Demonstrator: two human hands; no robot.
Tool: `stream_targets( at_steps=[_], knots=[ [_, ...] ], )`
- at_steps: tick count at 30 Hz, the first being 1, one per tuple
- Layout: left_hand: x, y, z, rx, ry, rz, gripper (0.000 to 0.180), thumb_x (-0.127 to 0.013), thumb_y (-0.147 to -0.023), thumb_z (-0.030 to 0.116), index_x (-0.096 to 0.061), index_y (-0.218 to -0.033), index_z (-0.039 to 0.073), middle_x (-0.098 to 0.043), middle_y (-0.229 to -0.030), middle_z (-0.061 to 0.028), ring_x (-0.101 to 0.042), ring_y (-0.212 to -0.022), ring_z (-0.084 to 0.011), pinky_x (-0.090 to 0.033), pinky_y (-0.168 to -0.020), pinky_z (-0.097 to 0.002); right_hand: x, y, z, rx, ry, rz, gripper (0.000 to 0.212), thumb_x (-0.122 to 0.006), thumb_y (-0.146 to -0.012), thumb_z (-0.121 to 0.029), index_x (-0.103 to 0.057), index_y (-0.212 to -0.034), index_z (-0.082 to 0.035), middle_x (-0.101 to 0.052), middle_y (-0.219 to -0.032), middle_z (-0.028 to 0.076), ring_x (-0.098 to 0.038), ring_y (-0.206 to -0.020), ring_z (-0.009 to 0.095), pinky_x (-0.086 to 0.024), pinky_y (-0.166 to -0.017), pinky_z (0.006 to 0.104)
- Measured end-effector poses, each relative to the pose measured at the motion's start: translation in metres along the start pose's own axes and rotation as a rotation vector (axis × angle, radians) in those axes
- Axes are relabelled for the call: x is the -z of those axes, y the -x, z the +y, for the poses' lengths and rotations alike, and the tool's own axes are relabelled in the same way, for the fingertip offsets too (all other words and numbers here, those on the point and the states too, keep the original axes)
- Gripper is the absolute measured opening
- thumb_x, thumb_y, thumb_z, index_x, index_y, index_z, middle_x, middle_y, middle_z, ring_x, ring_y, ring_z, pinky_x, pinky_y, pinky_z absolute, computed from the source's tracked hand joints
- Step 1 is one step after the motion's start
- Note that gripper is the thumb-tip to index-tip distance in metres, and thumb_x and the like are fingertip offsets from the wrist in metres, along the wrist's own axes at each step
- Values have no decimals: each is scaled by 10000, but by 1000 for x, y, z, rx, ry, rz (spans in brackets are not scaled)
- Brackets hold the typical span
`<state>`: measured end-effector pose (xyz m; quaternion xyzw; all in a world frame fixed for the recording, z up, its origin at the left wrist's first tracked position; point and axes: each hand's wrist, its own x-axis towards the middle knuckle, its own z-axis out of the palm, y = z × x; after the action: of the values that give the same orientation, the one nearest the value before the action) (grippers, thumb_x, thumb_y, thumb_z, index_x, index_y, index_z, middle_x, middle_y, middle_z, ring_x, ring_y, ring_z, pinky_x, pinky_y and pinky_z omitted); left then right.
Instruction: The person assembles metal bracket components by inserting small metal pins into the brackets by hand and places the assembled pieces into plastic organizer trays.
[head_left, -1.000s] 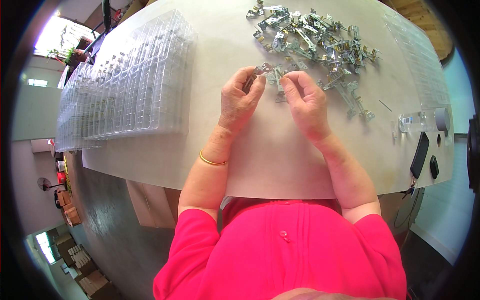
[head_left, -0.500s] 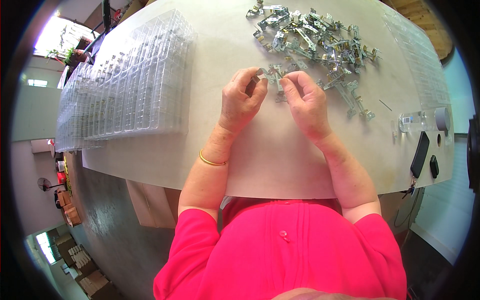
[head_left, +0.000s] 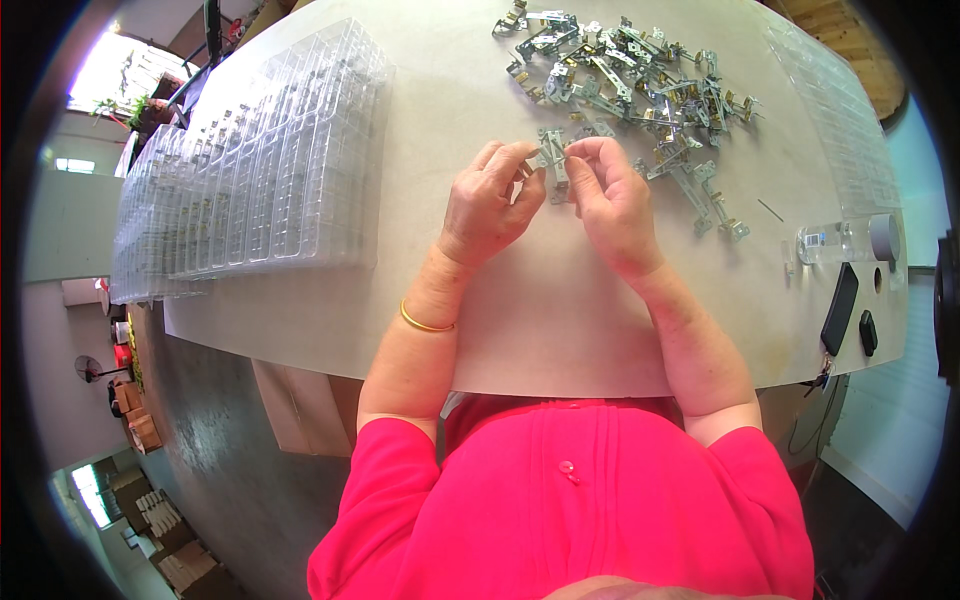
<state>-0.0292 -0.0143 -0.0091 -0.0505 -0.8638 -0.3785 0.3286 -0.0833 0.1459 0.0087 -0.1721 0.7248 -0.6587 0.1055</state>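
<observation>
Between my two hands is a small silvery metal bracket [head_left: 553,160], with slots and holes in its flat plates. My left hand [head_left: 490,200] pinches its left side between thumb and fingers. On its right side, my right hand [head_left: 612,200] grips it with thumb and forefinger. The fingers cover part of the bracket, and other metal parts lie close behind it. Just beyond my hands spreads a tangled pile of similar metal brackets [head_left: 650,85], some with brass-coloured pieces.
Clear plastic compartment trays [head_left: 300,150] stand stacked at the left, with small parts inside. More clear trays [head_left: 840,110] lie at the far right. Nearer on the right are a clear bottle [head_left: 835,243] with a grey lid, a black phone-like object [head_left: 840,310] and a thin metal pin [head_left: 770,210].
My left hand has shifted slightly right and down, turning at the fingers. The bracket now shows more of its flat face. My right hand has barely moved.
</observation>
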Motion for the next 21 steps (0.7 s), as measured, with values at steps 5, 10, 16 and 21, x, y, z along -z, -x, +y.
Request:
stream_targets(
  at_steps=[5,10,16,21],
  knots=[
    [1,-1,-1,-10,-15,21,231,-716,-815,-15,-666,-1038,22,-611,-801,-53,-537,-562,-87,-468,-518,-247,5,-3,-3,-123,-171,-105,161,-525,-1030,-122,-604,-1117,-13,-640,-837,29,-594,-694,83,-504,-623,248],
    [1,-3,4,-95,-29,-11,250,-698,-785,-38,-663,-1023,29,-602,-742,-44,-515,-529,-100,-436,-478,-257,17,-10,-3,-229,-340,-206,179,-498,-1029,-134,-612,-1097,-14,-651,-859,45,-618,-712,106,-517,-667,255],
    [-3,0,3,-176,-36,-25,247,-705,-764,-37,-651,-997,28,-605,-738,-52,-516,-507,-129,-443,-470,-276,20,-12,-2,-261,-256,-202,167,-569,-1003,-197,-639,-1020,-46,-641,-855,17,-582,-768,83,-475,-701,242],
    [-5,1,14,-166,20,-79,211,-711,-781,-19,-654,-981,21,-594,-734,-45,-521,-526,-113,-443,-480,-266,24,-16,6,-146,-368,-201,129,-610,-1003,-179,-636,-992,-53,-635,-875,-5,-557,-801,67,-464,-729,241]
  ],
)
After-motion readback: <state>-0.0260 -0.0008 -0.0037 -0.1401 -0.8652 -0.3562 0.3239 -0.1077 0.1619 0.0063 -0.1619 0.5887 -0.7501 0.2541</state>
